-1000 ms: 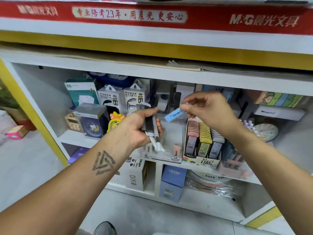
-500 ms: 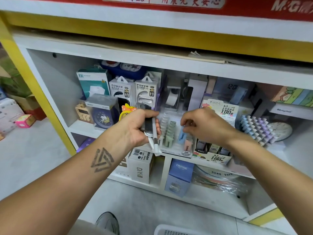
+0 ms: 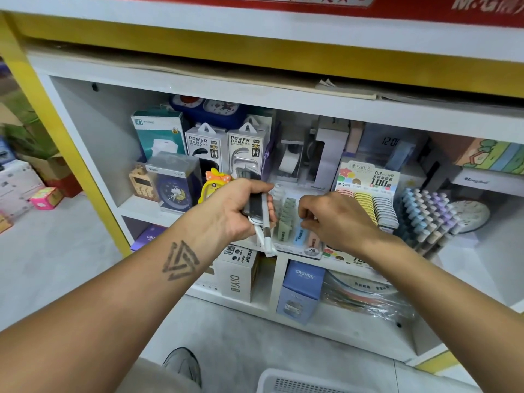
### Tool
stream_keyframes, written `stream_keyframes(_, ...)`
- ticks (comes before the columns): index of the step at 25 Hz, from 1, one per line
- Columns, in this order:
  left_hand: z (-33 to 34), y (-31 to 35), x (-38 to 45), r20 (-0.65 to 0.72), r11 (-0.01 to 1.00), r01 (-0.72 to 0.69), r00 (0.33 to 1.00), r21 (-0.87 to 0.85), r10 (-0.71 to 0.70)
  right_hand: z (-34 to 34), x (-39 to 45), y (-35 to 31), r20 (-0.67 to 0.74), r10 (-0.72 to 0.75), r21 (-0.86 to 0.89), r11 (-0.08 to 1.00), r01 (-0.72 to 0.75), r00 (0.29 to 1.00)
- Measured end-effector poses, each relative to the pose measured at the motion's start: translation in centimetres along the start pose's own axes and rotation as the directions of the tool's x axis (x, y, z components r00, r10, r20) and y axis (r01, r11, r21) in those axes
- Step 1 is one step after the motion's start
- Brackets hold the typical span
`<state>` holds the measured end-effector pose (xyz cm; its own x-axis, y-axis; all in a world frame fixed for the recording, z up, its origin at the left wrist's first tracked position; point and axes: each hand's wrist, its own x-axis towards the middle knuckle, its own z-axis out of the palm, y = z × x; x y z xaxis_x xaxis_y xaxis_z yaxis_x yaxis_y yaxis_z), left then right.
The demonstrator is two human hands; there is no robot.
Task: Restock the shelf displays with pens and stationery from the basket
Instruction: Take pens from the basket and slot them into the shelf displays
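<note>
Right hand (image 3: 337,219) is at the clear display tray (image 3: 297,248) on the shelf (image 3: 141,207), fingers (image 3: 307,219) pinched down among the rows; probably seating the blue lead box (image 3: 299,235), but the knuckles hide the contact, so cannot tell if it's gripped or let go. Left hand (image 3: 235,208) is closed around a bundle of pens (image 3: 262,222), tips hanging out toward 6 o'clock, just beside the tray's left edge.

Risks: loose pens slide out of the left fist, since the grip is high on the barrels. Right hand knocks over the green boxes (image 3: 286,219) at 9 o'clock of it. Blue box lands tilted in the wrong row. Basket (image 3: 283,381) sits at 6 o'clock on the floor, rim only in view.
</note>
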<state>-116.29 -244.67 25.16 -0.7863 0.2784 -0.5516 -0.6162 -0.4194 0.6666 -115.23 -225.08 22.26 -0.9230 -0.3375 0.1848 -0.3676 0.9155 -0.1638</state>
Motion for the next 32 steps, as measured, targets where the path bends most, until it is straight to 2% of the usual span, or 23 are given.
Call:
stream_keyframes(5, 0.5, 0.3, 0.0, 0.017, 0.997, -0.045, 0.999, -0.068, 0.047, -0.2, -0.2, -1.1, 0.117, 0.036, -0.051, 0.998, -0.030, 0.992)
stream_keyframes(6, 0.7, 0.3, 0.1, 0.021, 0.994, -0.059, 0.998, -0.088, 0.061, -0.6, -0.1, -1.2, 0.101, 0.028, 0.007, 1.000, -0.029, 0.994)
stream_keyframes(7, 0.8, 0.3, 0.2, 0.023, 0.991, -0.074, 0.997, -0.111, 0.077, -1.1, 0.0, -1.3, 0.084, 0.049, 0.172, 0.983, -0.063, 0.995)
stream_keyframes(8, 1.0, 0.3, 0.3, 0.023, 0.987, -0.090, 0.995, -0.136, 0.094, -1.5, 0.0, -1.5, 0.102, 0.100, 0.426, 0.895, -0.134, 0.990)
stream_keyframes(9, 1.2, 0.3, 0.4, 0.024, 0.981, -0.104, 0.994, -0.164, 0.110, -2.0, 0.0, -1.7, 0.172, 0.137, 0.682, 0.699, -0.218, 0.976)
stream_keyframes(10, 1.4, 0.3, 0.5, 0.028, 0.974, -0.115, 0.992, -0.194, 0.123, -2.5, 0.0, -1.9, 0.263, 0.132, 0.836, 0.463, -0.294, 0.956)
stream_keyframes(11, 1.6, 0.3, 0.6, 0.035, 0.966, -0.121, 0.991, -0.226, 0.133, -2.8, -0.2, -2.1, 0.340, 0.098, 0.895, 0.273, -0.354, 0.935)
stream_keyframes(12, 1.7, 0.3, 0.6, 0.041, 0.958, -0.127, 0.989, -0.258, 0.142, -3.0, -0.5, -2.2, 0.404, 0.056, 0.901, 0.147, -0.408, 0.913)
stream_keyframes(14, 2.1, 0.1, 0.8, 0.048, 0.945, -0.142, 0.985, -0.296, 0.163, -3.2, -1.1, -2.1, 0.470, -0.027, 0.882, 0.040, -0.469, 0.882)
stream_keyframes(15, 2.2, 0.1, 0.8, 0.051, 0.940, -0.150, 0.984, -0.307, 0.173, -3.4, -1.3, -2.0, 0.477, -0.051, 0.879, 0.041, -0.475, 0.878)
stream_keyframes(17, 2.4, 0.3, 0.7, 0.049, 0.926, -0.171, 0.979, -0.337, 0.198, -3.5, -1.5, -1.6, 0.457, -0.055, 0.887, 0.108, -0.450, 0.888)
stream_keyframes(21, 1.3, 2.1, 0.7, -0.049, 0.892, -0.250, 0.967, -0.377, 0.250, -4.0, -1.5, -0.2, 0.426, 0.075, 0.863, 0.267, -0.429, 0.902)
stream_keyframes(24, 0.5, 2.1, 0.7, -0.088, 0.953, -0.192, 0.981, -0.236, 0.175, -4.3, -1.2, 0.4, 0.338, 0.166, 0.858, 0.351, -0.376, 0.926)
stream_keyframes(28, 0.5, 0.6, 0.4, -0.023, 0.998, -0.017, 1.000, 0.056, 0.019, -4.2, -0.6, 0.5, 0.172, 0.206, 0.838, 0.484, -0.253, 0.963)
stream_keyframes(32, 0.7, 0.3, 0.1, 0.030, 0.997, 0.016, 0.999, 0.082, -0.018, -3.4, 0.0, 0.1, 0.105, 0.226, 0.812, 0.543, -0.215, 0.968)
